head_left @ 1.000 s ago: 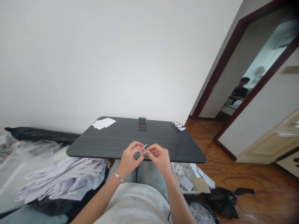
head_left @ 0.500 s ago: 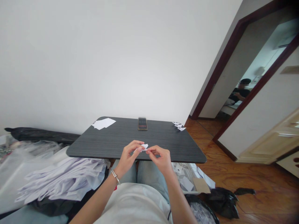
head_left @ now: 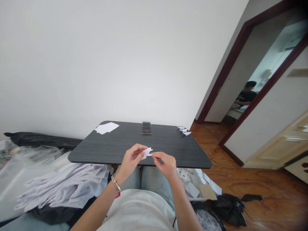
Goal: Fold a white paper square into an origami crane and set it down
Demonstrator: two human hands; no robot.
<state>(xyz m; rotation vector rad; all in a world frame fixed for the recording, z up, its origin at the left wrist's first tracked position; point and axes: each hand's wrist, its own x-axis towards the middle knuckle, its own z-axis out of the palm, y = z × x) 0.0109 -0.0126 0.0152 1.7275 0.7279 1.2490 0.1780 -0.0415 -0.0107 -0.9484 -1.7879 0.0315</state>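
Above the near edge of the dark table [head_left: 115, 149], my left hand [head_left: 132, 159] pinches a small folded white paper [head_left: 146, 153] with several pointed tips. My right hand [head_left: 166, 162] is closed with thumb and forefinger together at the paper's right tip. Several small folded paper pieces [head_left: 184, 130], pointed in shape, stand at the table's far right corner. Flat white paper sheets [head_left: 107, 127] lie overlapping at the far left corner. A phone [head_left: 146, 128] rests at the back middle of the table.
White cloth [head_left: 64, 186] is heaped at the left below the table. On the right stand a bin of papers [head_left: 192, 189] and black plastic bags [head_left: 229, 207]. A white wall [head_left: 134, 64] rises behind the table. A person [head_left: 246, 95] sits beyond the doorway.
My left hand has shifted slightly left and more of the folded paper shows between my hands. My right fingers stay at its tip. The person beyond the doorway has moved a little.
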